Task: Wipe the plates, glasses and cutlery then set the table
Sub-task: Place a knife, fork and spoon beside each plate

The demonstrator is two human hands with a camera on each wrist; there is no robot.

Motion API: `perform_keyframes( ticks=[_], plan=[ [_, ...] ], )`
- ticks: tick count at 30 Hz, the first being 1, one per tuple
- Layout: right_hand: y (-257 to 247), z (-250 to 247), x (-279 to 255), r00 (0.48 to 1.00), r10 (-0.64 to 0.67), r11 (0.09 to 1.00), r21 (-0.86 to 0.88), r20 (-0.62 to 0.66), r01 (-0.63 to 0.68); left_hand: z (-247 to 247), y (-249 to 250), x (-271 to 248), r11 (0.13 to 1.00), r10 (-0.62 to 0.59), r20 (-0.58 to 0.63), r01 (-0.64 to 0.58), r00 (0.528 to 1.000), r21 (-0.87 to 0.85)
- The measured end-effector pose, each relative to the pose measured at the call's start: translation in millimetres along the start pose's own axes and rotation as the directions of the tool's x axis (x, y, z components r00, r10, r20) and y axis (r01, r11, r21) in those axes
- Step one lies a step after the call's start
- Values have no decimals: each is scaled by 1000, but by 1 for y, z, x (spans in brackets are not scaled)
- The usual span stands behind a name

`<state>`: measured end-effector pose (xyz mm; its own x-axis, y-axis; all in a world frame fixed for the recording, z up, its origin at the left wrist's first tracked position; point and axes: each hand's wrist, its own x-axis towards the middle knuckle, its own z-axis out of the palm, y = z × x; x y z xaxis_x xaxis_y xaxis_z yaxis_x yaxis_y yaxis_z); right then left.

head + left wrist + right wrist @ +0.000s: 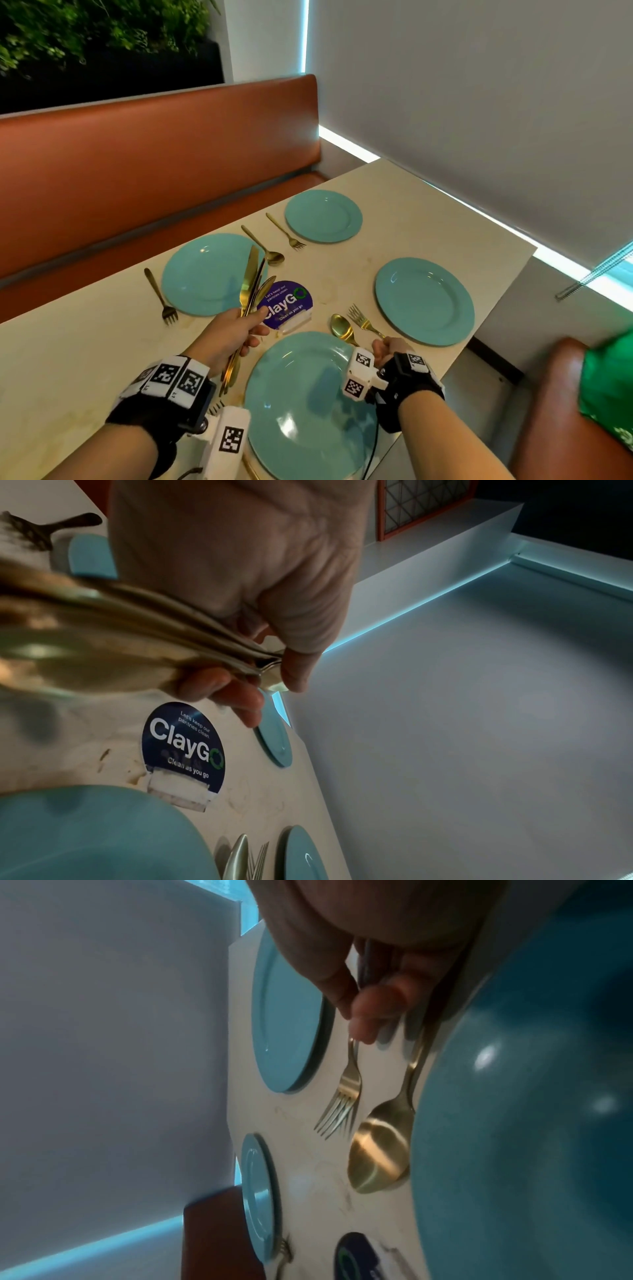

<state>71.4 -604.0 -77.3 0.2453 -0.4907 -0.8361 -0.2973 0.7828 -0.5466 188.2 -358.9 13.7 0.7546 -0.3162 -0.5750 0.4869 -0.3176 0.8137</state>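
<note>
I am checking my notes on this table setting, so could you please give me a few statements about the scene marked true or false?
1. Four teal plates lie on the table. True.
2. The left hand grips a bundle of gold cutlery. True.
3. The right hand holds a glass. False: it pinches the handle of a gold fork lying beside a gold spoon.
4. The round ClayGo sticker is red. False: it is dark blue.
5. The bench seat is green. False: it is orange-brown.
</note>
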Motion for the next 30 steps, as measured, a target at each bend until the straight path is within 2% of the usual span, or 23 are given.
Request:
perform_keyframes(
  ticks=[2, 3, 4, 5, 6, 7, 9, 11, 14, 17, 22, 30],
  plan=[
    [-10, -1, 0, 994, -43, 991, -127, -104, 30, 2, 2, 1, 1000, -1, -6, 1, 1000, -3],
    [-17, 0, 0, 977, -130, 942, -328, -167, 69, 4, 2, 1, 1000, -1, -6, 1, 1000, -5],
    [-23, 0, 1, 958, -224, 804, -590, -178, 79, 5, 3, 2, 1000, 0, -5, 0, 1000, -7],
    [-27, -1, 0, 935, -313, 604, -795, -169, 58, 7, 3, 3, 1000, 3, -5, -3, 1000, -9],
    [-30, -3, 1, 915, -380, 441, -896, -134, 52, 8, 3, 3, 1000, 5, -4, -5, 1000, -9],
    [-30, -4, 4, 911, -406, 323, -944, -78, 63, 10, 3, 3, 1000, 5, -2, -5, 1000, -7],
    [-31, -5, 12, 898, -439, 200, -973, 17, 116, 15, 3, 3, 1000, 3, 4, -3, 1000, 0],
    [-28, -4, 21, 893, -450, 177, -978, 18, 110, 19, 1, 4, 1000, -1, 6, 1, 1000, 3],
    [-27, -5, 29, 879, -477, 231, -966, -5, 120, 24, -2, 6, 1000, -13, 9, 13, 1000, 6],
    [-27, -5, 33, 866, -499, 208, -967, 24, 146, 31, -3, 5, 999, -31, 12, 31, 999, -28],
    [-30, -7, 39, 844, -537, 228, -961, 8, 155, 35, -6, 8, 996, -51, 27, 53, 998, -78],
    [-31, -8, 36, 838, -545, 213, -963, 24, 167, 35, -8, 8, 996, -27, 52, 31, 998, -85]
  ],
)
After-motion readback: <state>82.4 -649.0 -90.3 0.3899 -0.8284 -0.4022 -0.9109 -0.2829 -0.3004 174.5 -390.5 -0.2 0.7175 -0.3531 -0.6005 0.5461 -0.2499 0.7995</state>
